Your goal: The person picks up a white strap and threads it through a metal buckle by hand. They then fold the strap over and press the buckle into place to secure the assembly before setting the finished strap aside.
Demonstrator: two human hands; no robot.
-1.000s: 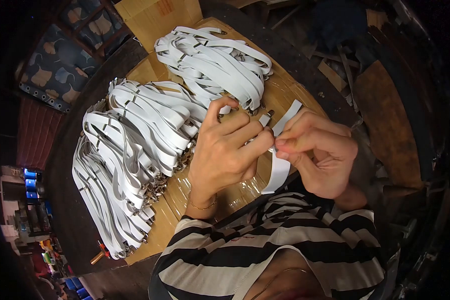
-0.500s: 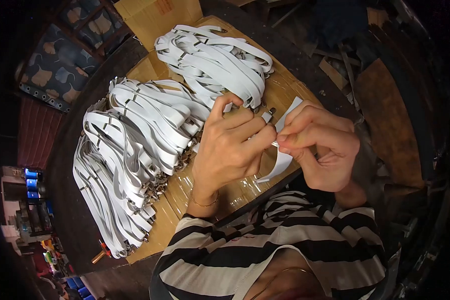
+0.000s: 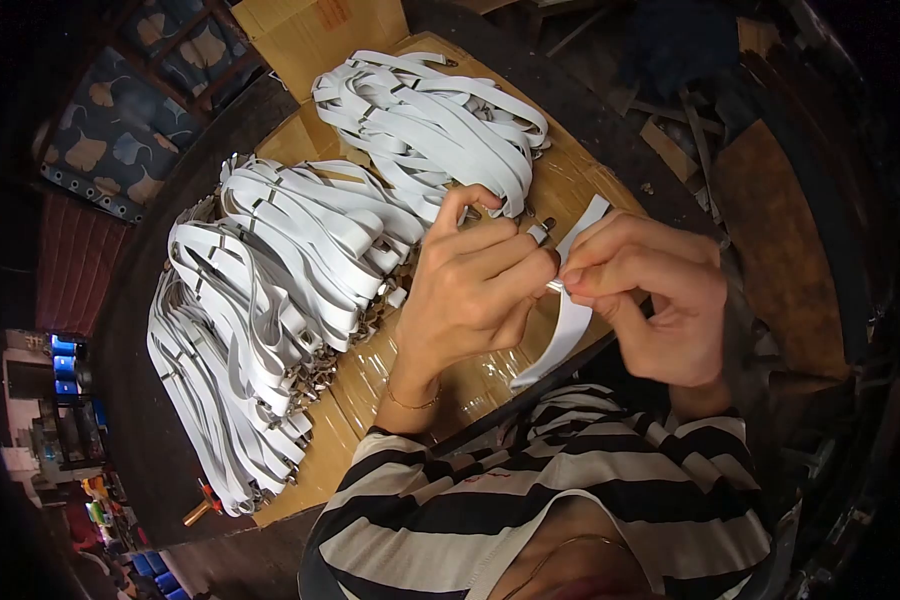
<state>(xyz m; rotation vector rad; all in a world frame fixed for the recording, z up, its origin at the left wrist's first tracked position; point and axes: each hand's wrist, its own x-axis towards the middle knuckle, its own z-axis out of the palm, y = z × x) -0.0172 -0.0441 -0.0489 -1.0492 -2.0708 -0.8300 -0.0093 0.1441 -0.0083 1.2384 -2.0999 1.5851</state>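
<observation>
Over the cardboard, my left hand (image 3: pixel 475 285) and my right hand (image 3: pixel 660 300) meet at the fingertips. Both pinch one white strap (image 3: pixel 567 330), which looks like flat elastic. Part of it sticks up above my right fingers, and a longer tail curves down below them. The exact spot gripped is hidden by the fingers. My left index finger is bent and raised. Just beyond my hands, a metal clip (image 3: pixel 541 231) with a bit of white strap shows on the cardboard.
Bundled white straps (image 3: pixel 295 235) with metal clips cover the left of the cardboard sheet (image 3: pixel 450 385). Another pile of straps (image 3: pixel 430 120) lies at the back. A cardboard flap (image 3: pixel 315 40) stands behind. A wooden-handled tool (image 3: pixel 200 512) lies at the near left edge.
The strap's tail hangs slightly lower and straighter between my hands. Both hands have shifted a little to the right, still pinching together.
</observation>
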